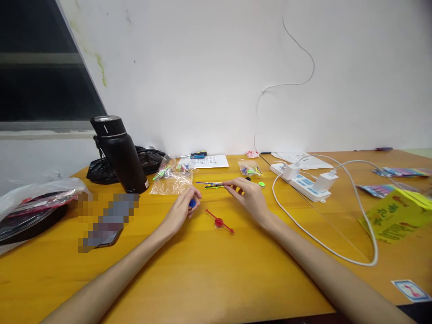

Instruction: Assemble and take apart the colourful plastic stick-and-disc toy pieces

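Note:
My left hand [182, 209] is closed in a pinch on a small blue round piece [192, 203], just above the yellow table [202, 274]. My right hand [248, 195] pinches the end of a thin blue and yellow stick [211, 184] that points left over the table. A red stick with a round hub [219, 222] lies flat between my two hands. A small green disc [261, 184] sits just beyond my right hand.
A black flask [119, 153] stands at left before a black bag [148, 159]. Clear bags of small coloured parts [170, 177] [249, 168] lie behind my hands. A white power strip [303, 182] with chargers and a looping cable [337, 254] is at right, beside yellow packaging [394, 216].

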Demonstrator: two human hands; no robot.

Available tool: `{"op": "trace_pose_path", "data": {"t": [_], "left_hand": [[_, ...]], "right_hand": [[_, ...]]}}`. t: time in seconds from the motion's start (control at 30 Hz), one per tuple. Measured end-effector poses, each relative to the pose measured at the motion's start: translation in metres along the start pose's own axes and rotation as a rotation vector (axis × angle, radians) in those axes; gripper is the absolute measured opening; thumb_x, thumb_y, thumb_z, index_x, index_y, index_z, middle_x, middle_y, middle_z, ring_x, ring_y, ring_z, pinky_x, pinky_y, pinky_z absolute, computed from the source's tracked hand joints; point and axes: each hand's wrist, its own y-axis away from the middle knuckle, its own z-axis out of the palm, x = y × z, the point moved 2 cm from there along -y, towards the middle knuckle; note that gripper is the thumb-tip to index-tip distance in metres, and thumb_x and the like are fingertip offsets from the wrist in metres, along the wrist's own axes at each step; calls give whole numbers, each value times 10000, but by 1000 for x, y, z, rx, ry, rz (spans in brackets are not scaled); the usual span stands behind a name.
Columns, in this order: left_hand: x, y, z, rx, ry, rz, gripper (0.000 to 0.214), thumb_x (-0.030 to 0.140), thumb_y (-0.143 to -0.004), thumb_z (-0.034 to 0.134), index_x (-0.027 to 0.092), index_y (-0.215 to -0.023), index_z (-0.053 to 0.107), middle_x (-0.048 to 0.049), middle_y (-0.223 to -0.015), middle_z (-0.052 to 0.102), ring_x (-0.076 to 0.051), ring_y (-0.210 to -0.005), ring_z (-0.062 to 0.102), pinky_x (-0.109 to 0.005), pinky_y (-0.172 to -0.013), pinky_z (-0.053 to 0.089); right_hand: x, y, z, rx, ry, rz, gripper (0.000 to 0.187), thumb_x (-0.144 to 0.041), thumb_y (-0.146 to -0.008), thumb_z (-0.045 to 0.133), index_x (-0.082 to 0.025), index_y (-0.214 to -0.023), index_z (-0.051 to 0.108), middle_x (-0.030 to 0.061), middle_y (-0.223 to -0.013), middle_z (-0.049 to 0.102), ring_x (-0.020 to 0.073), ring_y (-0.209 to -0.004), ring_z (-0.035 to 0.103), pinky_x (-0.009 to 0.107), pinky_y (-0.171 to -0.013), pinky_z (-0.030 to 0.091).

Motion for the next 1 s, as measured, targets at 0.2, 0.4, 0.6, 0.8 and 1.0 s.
{"op": "trace_pose_path", "data": {"t": [0.2,0.4,0.6,0.8,1.0], "left_hand": [[9,11,8,-79,-275,87,364,485,-1028,400,203,-900,593,22,-726,499,-158,-694,459,-267,-666,348],[17,17,12,-158,-393,123,272,420,-1020,427,215,-948,589,15,-800,548,-175,-749,478,-279,-715,339],[22,20,17,-203,-323,195,196,284,-999,408,210,-974,588,-13,-884,562,-194,-838,514,-303,-794,378],[19,21,21,-179,-299,151,186,369,-995,516,216,-1075,586,-43,-1027,604,-186,-890,563,-312,-828,432],[6,11,16,-79,57,79,322,332,-888,717,229,-1106,504,-49,-1094,646,-177,-1014,614,-318,-907,497]], "right_hand": [[25,-3,-5,-10,123,43,210,-342,-986,568,-225,-1033,737,53,-919,756,200,-795,678,308,-717,491],[29,-2,-4,-104,312,108,133,-246,-955,599,-221,-998,722,45,-923,764,190,-806,691,271,-684,443],[32,-1,5,-181,412,77,107,-211,-947,608,-214,-973,711,52,-953,759,176,-794,674,264,-670,413],[37,-2,12,-197,408,80,201,-205,-966,584,-173,-1136,687,87,-1001,741,198,-855,684,285,-764,480],[3,1,13,-190,211,-79,270,-227,-1026,477,-201,-1262,607,95,-1142,700,200,-927,679,314,-837,519]]}}
